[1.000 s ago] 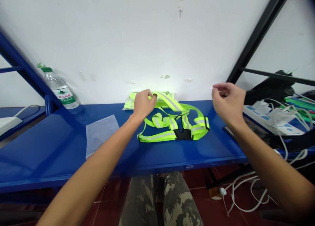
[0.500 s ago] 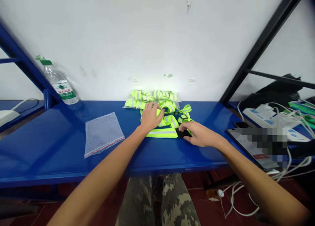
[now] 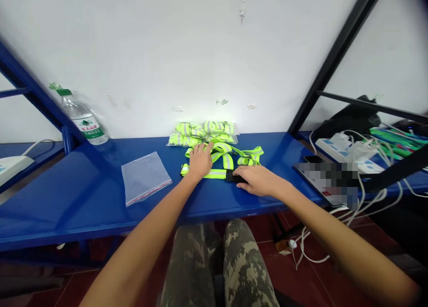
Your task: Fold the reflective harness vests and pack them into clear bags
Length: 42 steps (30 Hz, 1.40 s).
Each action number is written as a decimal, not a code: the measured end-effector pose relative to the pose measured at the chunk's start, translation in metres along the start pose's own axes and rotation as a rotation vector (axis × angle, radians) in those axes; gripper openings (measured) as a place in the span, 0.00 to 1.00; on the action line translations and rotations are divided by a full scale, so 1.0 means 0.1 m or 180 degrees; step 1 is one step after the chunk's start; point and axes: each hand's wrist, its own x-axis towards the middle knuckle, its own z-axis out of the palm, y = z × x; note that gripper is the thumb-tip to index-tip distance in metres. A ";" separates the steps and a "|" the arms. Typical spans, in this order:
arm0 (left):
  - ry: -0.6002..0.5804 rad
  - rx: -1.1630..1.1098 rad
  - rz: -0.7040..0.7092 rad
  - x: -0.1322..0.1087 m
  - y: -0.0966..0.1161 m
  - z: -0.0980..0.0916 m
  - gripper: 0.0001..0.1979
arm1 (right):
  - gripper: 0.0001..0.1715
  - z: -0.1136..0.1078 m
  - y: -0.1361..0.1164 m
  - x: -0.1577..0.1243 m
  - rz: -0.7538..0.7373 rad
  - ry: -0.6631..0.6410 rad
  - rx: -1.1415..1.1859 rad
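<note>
A neon-yellow reflective strap harness [image 3: 230, 157] lies bunched on the blue shelf [image 3: 83, 200]. My left hand [image 3: 199, 160] rests flat on its left part, fingers stretched over the straps. My right hand [image 3: 254, 180] lies on the harness's right end, fingers pressed down on its black buckle [image 3: 230, 176]. Behind the harness, against the white wall, sits a clear bag of packed yellow harnesses [image 3: 200, 133].
An empty clear zip bag [image 3: 145, 177] lies left of my hands. A water bottle [image 3: 82, 119] stands at the back left. A tablet [image 3: 329, 180], power strips [image 3: 347, 151] and white cables [image 3: 377, 191] crowd the right side. A black upright post [image 3: 329, 61] rises at right.
My right hand came down from the air onto the buckle. My left hand lowered the lifted strap and now presses the harness flat, which is gathered into a smaller bundle.
</note>
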 end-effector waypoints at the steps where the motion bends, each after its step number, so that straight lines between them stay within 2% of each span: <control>1: -0.0006 0.0006 -0.0016 0.00 -0.02 0.00 0.25 | 0.21 -0.02 -0.02 0.00 -0.0058 -0.0057 0.0011; 5: -0.0031 0.0035 -0.0060 -0.01 -0.06 -0.02 0.26 | 0.22 0.03 -0.06 0.02 -0.0189 0.0101 -0.0107; 8: -0.0011 0.0036 -0.0046 -0.01 -0.10 -0.02 0.26 | 0.20 0.09 0.01 0.03 -0.0308 0.0321 0.0135; 10: -0.0024 0.0041 -0.0071 0.00 -0.12 -0.02 0.26 | 0.19 0.09 0.11 0.03 -0.0440 0.0268 0.0557; 13: -0.0066 0.0076 -0.0102 0.02 -0.15 -0.03 0.26 | 0.19 0.05 0.26 0.05 -0.0521 -0.0028 0.1139; 15: -0.0071 0.0103 -0.0082 0.03 -0.17 -0.03 0.25 | 0.24 0.07 0.32 0.07 -0.0502 -0.0001 0.1253; 18: -0.0053 0.0126 -0.0030 0.04 -0.20 -0.03 0.24 | 0.34 0.18 0.36 0.07 -0.0448 0.0560 0.1228; 20: -0.0038 0.0098 -0.0026 0.05 -0.21 -0.03 0.24 | 0.33 0.23 0.40 0.03 -0.0213 0.1008 0.1304; 22: -0.0007 -0.0009 -0.0064 0.06 -0.22 -0.04 0.25 | 0.27 0.21 0.47 -0.01 0.0221 0.1314 0.1453; 24: 0.0071 -0.0185 -0.0095 0.08 -0.21 -0.07 0.26 | 0.22 0.10 0.55 -0.04 0.0684 0.1331 0.1466; 26: 0.0204 -0.0340 -0.0039 0.12 -0.19 -0.16 0.26 | 0.17 -0.08 0.64 -0.01 0.0808 0.0834 0.1496; 28: 0.0369 -0.0421 0.0121 0.19 -0.15 -0.29 0.25 | 0.14 -0.27 0.71 0.10 0.0636 0.0360 0.1698; 29: 0.0445 -0.0434 0.0230 0.24 -0.11 -0.37 0.25 | 0.16 -0.34 0.74 0.19 0.0553 0.0429 0.1800; 30: 0.0513 -0.0433 0.0352 0.28 -0.06 -0.46 0.26 | 0.18 -0.41 0.75 0.30 0.0504 0.0697 0.1866; 32: 0.0650 -0.0389 0.0621 0.38 0.04 -0.62 0.26 | 0.25 -0.50 0.76 0.56 0.0475 0.1498 0.1830; 33: 0.0732 -0.0348 0.0762 0.42 0.09 -0.70 0.26 | 0.31 -0.53 0.76 0.69 0.0371 0.1556 0.1879; 34: 0.0810 -0.0294 0.0888 0.46 0.13 -0.77 0.26 | 0.32 -0.57 0.76 0.81 0.0239 0.1385 0.2038; 36: 0.0931 -0.0168 0.1049 0.52 0.16 -0.86 0.26 | 0.23 -0.67 0.78 0.98 0.0061 0.0840 0.2360; 38: 0.0960 -0.0037 0.1056 0.54 0.13 -0.92 0.26 | 0.15 -0.82 0.81 1.03 0.0026 0.0635 0.2487; 39: 0.0937 0.0027 0.1004 0.54 0.09 -0.94 0.27 | 0.12 -0.91 0.83 1.01 0.0048 0.0765 0.2422; 42: 0.0707 0.0172 0.0771 0.52 0.00 -0.98 0.32 | 0.08 -1.17 0.90 0.86 0.0094 0.1578 0.1996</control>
